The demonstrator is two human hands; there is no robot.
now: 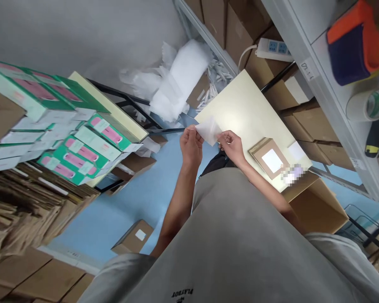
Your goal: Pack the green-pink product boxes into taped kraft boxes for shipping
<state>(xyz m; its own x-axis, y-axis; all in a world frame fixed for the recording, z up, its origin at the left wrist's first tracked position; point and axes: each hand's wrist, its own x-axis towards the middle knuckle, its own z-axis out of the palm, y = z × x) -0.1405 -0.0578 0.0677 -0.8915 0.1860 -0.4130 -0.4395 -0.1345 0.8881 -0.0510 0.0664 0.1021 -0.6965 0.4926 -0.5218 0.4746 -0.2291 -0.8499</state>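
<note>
A thin, whitish, translucent sheet [209, 129] stretches between my two hands, above the near corner of a cream tabletop. My left hand [191, 144] pinches its left edge between thumb and fingers. At the sheet's lower right edge, the fingertips of my right hand [231, 146] are closed on it. Whether the sheet is a small bag or a single layer I cannot tell. To the right of my right hand, a brown cardboard box [269, 158] with a white label lies on the cream table [240, 105].
An open carton [316, 204] stands by the table's right end. White foam wrap [183, 80] is heaped beyond the table. Green-and-pink boxes [82, 155] are stacked at left, above flattened cardboard [28, 202]. A small box [133, 236] sits on the blue floor. Shelving with a tape dispenser [353, 46] runs along the right.
</note>
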